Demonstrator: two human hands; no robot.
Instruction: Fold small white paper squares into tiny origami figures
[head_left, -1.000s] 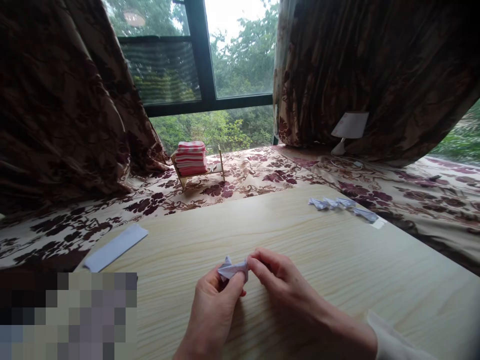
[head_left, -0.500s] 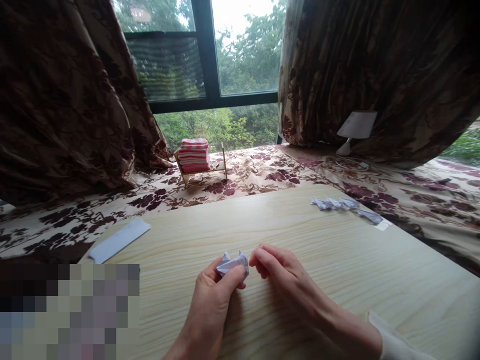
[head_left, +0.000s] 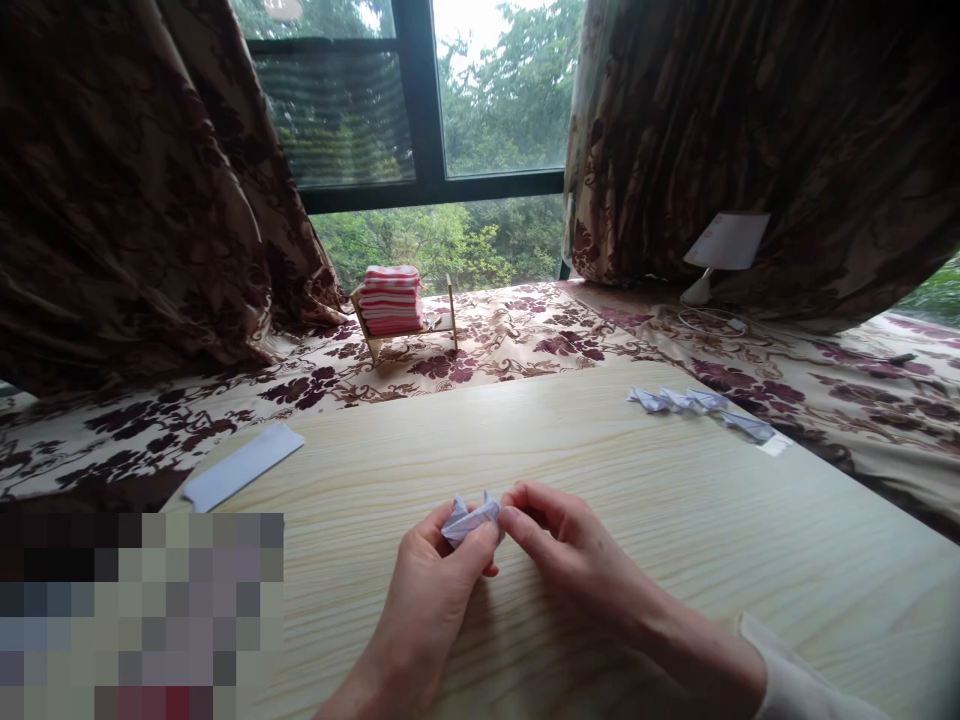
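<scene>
Above the light wood table, a small white piece of folded paper (head_left: 466,524) with pointed corners sits in my left hand (head_left: 439,580). The thumb presses its near face while the fingers support it from behind. My right hand (head_left: 559,530) meets the paper's right edge, thumb and forefinger pinched together there. Its other fingers curl inward, and the exact spot of the pinch is partly hidden. Several similar folded paper pieces (head_left: 679,400) lie in a row toward the table's far right corner.
A stack of white paper strips (head_left: 244,466) rests at the table's (head_left: 375,440) left edge. Beyond, on patterned cloth, stand a small wooden rack (head_left: 442,326) with folded pink-and-white cloths (head_left: 391,300) and a white lamp (head_left: 724,245). A pixelated patch covers the lower left.
My right hand has closed in on the folded paper, its fingertips now at the right edge. My left hand keeps its hold. The whole view has shifted slightly.
</scene>
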